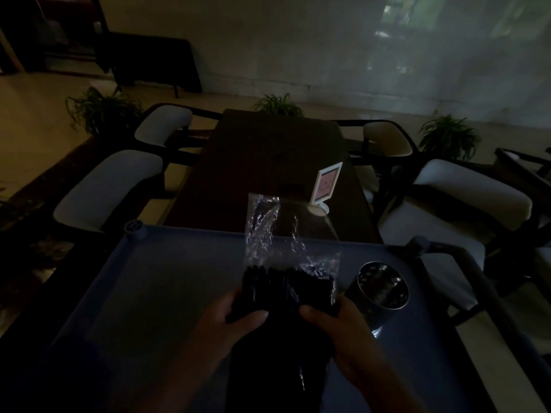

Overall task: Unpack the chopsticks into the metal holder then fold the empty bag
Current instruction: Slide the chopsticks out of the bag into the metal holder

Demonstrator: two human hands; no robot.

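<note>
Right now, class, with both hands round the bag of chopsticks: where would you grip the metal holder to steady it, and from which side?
Grip the metal holder round its outer wall, below the open rim, probably from its right: it stands upright on the blue surface, right of the bag.

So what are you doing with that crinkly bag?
Both hands, the left hand and the right hand, hold a clear plastic bag of dark chopsticks over a blue tray. The chopsticks are all in the bag. The metal holder stands just right of it.
</note>
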